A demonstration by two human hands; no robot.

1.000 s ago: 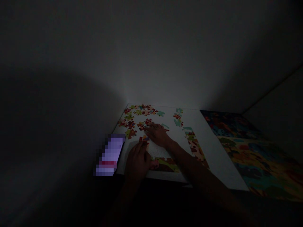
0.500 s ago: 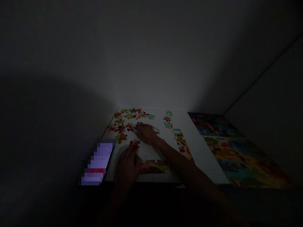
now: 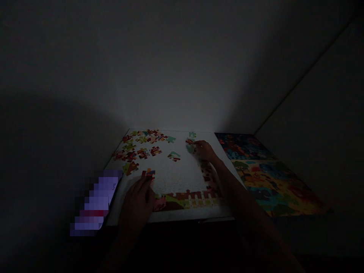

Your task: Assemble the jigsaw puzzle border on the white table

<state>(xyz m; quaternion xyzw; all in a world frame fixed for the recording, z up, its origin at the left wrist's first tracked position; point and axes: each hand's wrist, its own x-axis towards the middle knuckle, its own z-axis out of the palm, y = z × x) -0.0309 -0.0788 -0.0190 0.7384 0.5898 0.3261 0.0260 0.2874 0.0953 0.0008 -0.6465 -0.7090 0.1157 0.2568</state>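
Note:
On the white board (image 3: 170, 174) at the left front, my left hand (image 3: 137, 199) lies with its fingers at a dark red and orange puzzle piece (image 3: 148, 173); whether it grips anything is too dark to tell. My right hand (image 3: 205, 151) is at the upper right of the board, its fingertips pinched at a red and white striped piece (image 3: 189, 141). A light green piece (image 3: 192, 134) lies just behind. Joined border pieces (image 3: 176, 200) with a white fence run along the front edge, and more (image 3: 209, 178) run up the right side, partly under my right forearm.
Loose pieces (image 3: 129, 154) are scattered over the board's left and back left. A green and white piece (image 3: 174, 156) lies mid-board. Colourful pictures (image 3: 273, 182) lie at the right, a blurred lit device (image 3: 98, 201) at the left. A wall rises behind.
My right hand has moved from the loose pieces at the left to the striped piece at the right. The view has shifted slightly right. My left hand stays by the same piece.

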